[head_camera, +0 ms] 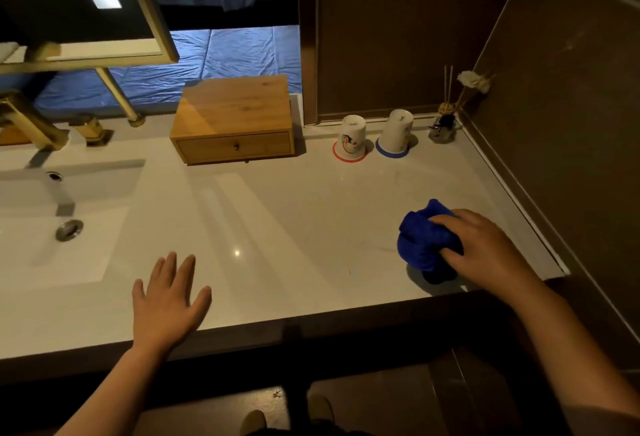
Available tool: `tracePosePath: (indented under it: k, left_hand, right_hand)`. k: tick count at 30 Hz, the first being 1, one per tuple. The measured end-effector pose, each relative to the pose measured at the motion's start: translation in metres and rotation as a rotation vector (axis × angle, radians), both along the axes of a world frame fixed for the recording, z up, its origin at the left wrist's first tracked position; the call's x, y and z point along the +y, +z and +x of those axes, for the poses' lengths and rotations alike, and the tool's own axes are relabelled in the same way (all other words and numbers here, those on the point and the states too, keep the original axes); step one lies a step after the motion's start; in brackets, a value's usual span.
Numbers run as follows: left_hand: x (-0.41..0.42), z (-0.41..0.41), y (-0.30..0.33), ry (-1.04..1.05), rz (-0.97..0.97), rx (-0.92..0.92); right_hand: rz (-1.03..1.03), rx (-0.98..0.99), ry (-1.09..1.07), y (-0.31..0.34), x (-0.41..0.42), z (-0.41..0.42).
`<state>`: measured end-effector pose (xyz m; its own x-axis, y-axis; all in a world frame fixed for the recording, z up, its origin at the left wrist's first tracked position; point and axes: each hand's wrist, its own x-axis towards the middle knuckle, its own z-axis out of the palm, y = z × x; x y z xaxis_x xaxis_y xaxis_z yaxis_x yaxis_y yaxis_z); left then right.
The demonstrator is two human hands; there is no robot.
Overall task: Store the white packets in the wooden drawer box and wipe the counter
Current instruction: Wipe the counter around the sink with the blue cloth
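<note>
Step in hand looks like the wipe: no white packets visible anywhere on the counter [277,227], and the wooden drawer box [233,120] has its drawer pushed closed, so storing reads as done. Can't confirm the packets are inside.

Landmark = drawer box. Near to far:

- Left hand [169,300]: well in front of the box, just inside the counter's front edge. Fingers straight and spread wide, holding nothing. Can't tell if the palm rests on the surface or hovers.
- Right hand [485,248]: in front and well right of the box, fingers curled around a bunched blue cloth [426,238]. Cloth sits at or just off the counter; contact unclear.
- Sink basin [62,214]: front-left of the box; gold faucet [27,120] left of the box, level with it.
- Two upturned cups [350,137] [395,133] just right of the box, on a red and a blue coaster. Reed diffuser [443,127] further right, in the corner.

Next move, my read: flatten the cloth and sweep left across the open span in front of the box.

Edges: front edge drops off close behind both hands. The right end is bounded by the wall. Most open room is between the hands. Back-right is tight; the cups would tip easily.
</note>
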<state>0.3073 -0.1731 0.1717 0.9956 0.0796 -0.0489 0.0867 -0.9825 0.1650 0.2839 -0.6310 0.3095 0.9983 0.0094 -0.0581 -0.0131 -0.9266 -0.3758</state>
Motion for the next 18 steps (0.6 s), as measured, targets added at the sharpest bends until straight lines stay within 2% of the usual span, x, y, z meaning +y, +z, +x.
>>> tracePosePath:
  k: [8,10,12,15,18]
  left_hand:
    - [-0.001,0.001,-0.002,-0.002,0.022,-0.008]
    - [-0.001,0.001,-0.001,0.003,0.012,-0.007]
    - [-0.002,0.001,0.0,-0.001,0.009,-0.006]
    - [-0.003,0.0,0.001,-0.002,0.007,-0.001]
    - [-0.004,-0.001,0.003,-0.002,0.003,0.005]
  right_hand:
    - [0.063,0.228,0.101,-0.058,0.002,0.013]
    - [0.016,0.195,0.061,-0.074,0.008,0.012]
    - [-0.127,0.082,0.016,-0.084,0.017,0.009]
    - [-0.146,-0.063,0.015,-0.094,0.028,0.002]
    - [-0.17,-0.02,0.071,-0.107,0.028,-0.004]
